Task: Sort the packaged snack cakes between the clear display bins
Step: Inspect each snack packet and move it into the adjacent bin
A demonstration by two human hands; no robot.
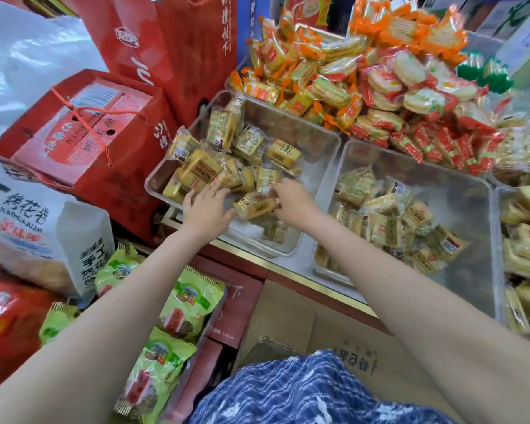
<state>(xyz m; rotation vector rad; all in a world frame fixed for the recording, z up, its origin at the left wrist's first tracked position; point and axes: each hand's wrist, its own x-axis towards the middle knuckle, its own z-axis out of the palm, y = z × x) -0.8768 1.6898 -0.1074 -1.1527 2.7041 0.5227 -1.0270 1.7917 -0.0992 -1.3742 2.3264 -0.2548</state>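
Note:
Both of my hands are inside the left clear bin (325, 139), which holds several yellow wrapped snack cakes (283, 153). My left hand (205, 206) lies over the cakes near the bin's front left, fingers spread and fairly straight. My right hand (292, 198) curls its fingers round a yellow cake packet (253, 206) at the bin's front. A second clear bin (459, 191) to the right holds more yellow cakes (389, 228). A third bin (499, 240) at the far right edge is also full of them.
Behind the bins lie heaps of orange-wrapped crackers (303, 71) and red-wrapped rice crackers (410, 96). Red gift boxes (83, 133) stand to the left. White bags (28, 215) and green snack packs (187, 304) crowd the lower left. A cardboard box (294, 316) sits below the counter edge.

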